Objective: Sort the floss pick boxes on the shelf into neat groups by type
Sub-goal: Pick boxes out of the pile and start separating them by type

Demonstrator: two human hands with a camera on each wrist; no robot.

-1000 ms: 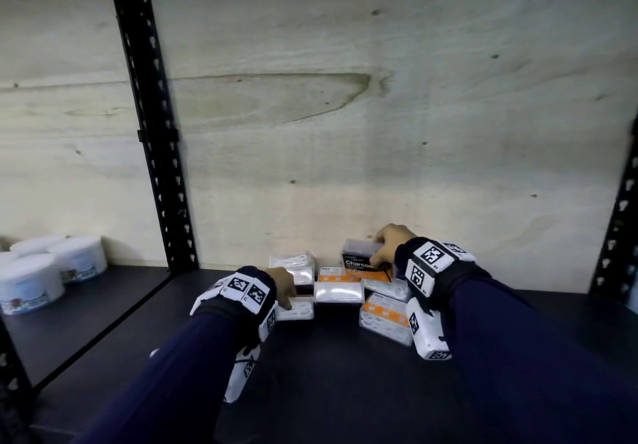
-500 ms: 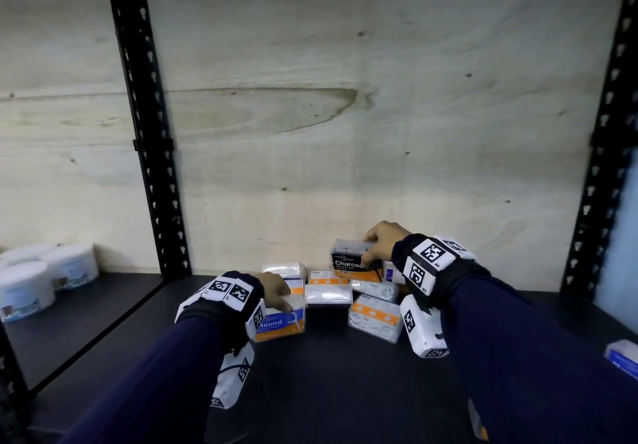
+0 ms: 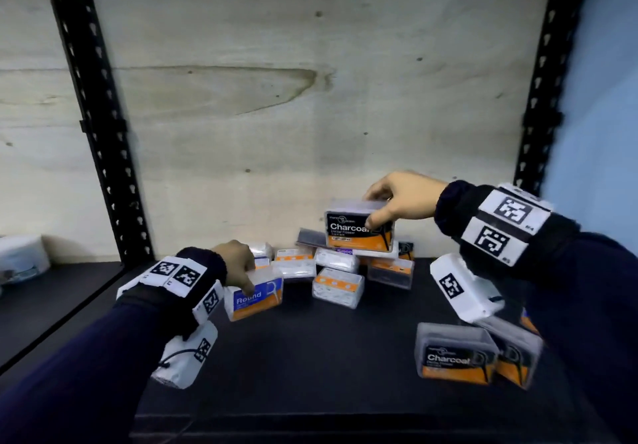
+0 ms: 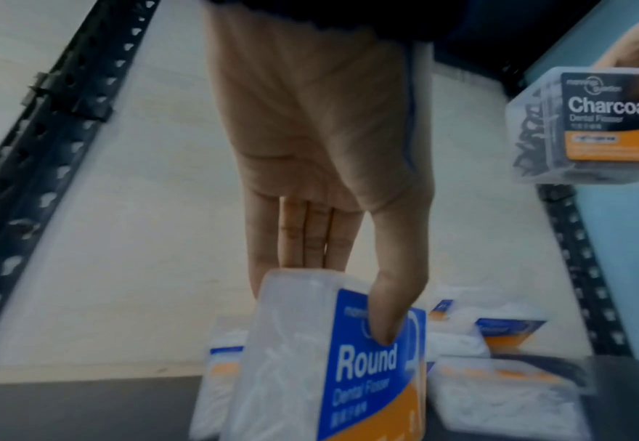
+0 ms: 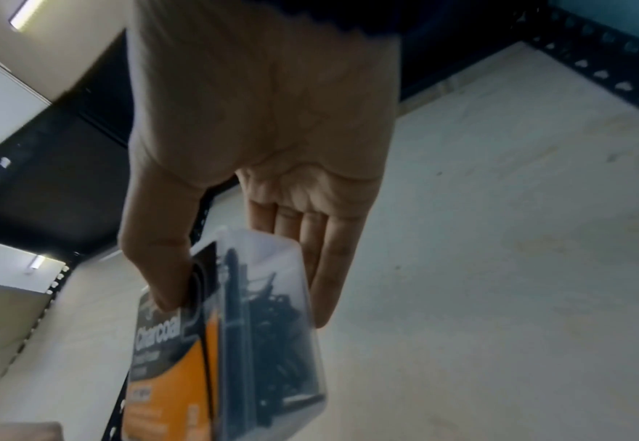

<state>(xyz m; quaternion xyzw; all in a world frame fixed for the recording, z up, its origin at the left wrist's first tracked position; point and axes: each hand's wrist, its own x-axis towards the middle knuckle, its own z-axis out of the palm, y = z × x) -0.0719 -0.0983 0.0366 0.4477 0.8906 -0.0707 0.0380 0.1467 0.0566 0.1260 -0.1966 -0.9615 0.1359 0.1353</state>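
Fingers (image 4: 312, 238) of left hand (image 3: 234, 264) pinch the Round box (image 3: 253, 297), thumb on its blue label, other fingers behind its top edge; box sits low at the left front of the pile, and the frames don't settle whether its base touches the shelf (image 3: 310, 357). Right hand (image 3: 402, 198) grips the Charcoal box (image 3: 359, 224) from above, thumb on the front label, fingers over the back, held clear above the pile. Right wrist view shows black picks inside that clear box.

Pile of floss boxes (image 3: 336, 264) lies against the plywood back wall (image 3: 310, 98), jumbled: several clear boxes with white picks and orange labels, one (image 3: 338, 286) lying nearest the front, a dark-tinted one (image 3: 390, 271) at right. Second Charcoal box (image 3: 454, 355) stands upright at the right front of the shelf, well apart from the pile, another like it (image 3: 514, 355) just beside and behind, blurred.

Black slotted uprights (image 3: 100, 133) frame the bay. White tub (image 3: 20, 257) on the neighbouring shelf at far left. Both wrists carry white marker blocks.
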